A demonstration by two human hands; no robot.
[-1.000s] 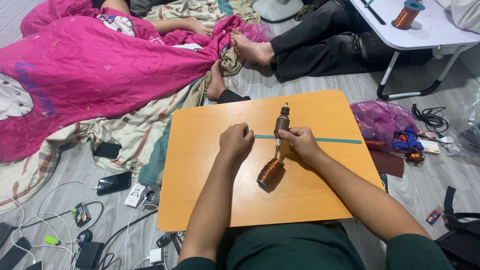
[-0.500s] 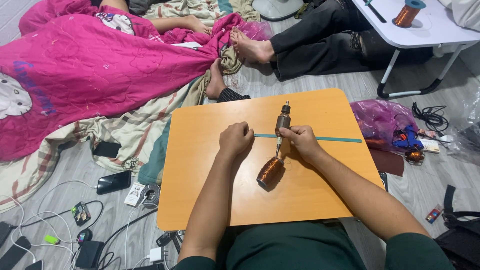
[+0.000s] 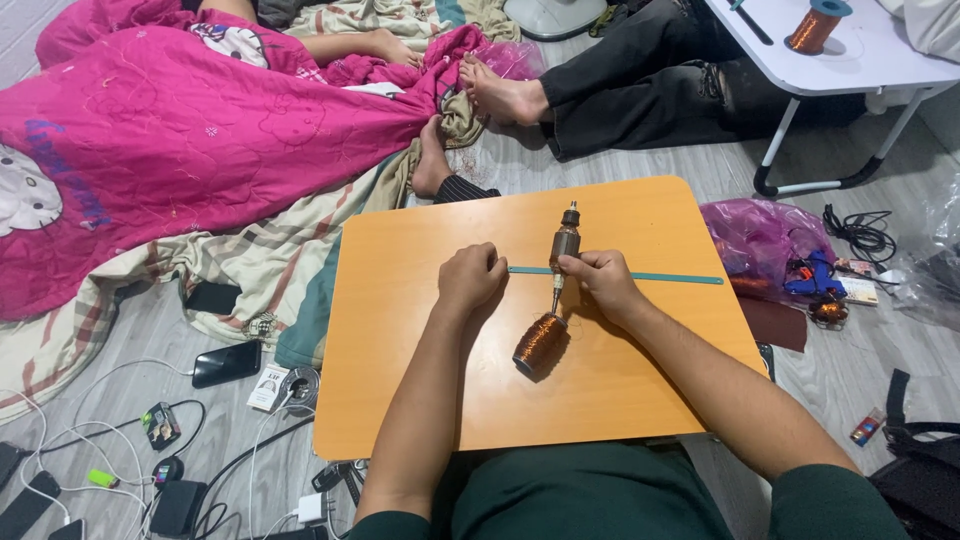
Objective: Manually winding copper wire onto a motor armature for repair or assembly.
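The copper wire coil point(image 3: 540, 343) is lying at the centre of the frame on the orange board point(image 3: 400, 400), fixed on the lower end of a small hand drill point(image 3: 565, 243). Drill and coil are sharing one long axis, running from lower left up toward the top. The right hand point(image 3: 603, 283) is gripping the drill's shaft, forearm coming in from lower right. The left hand point(image 3: 470, 282) is resting clenched into a fist just left of it; whether it is pinching anything is unclear. One teal strip point(image 3: 660, 277) is lying crosswise behind them. One more copper spool point(image 3: 813, 26) is standing on the white table point(image 3: 880, 60), upper right.
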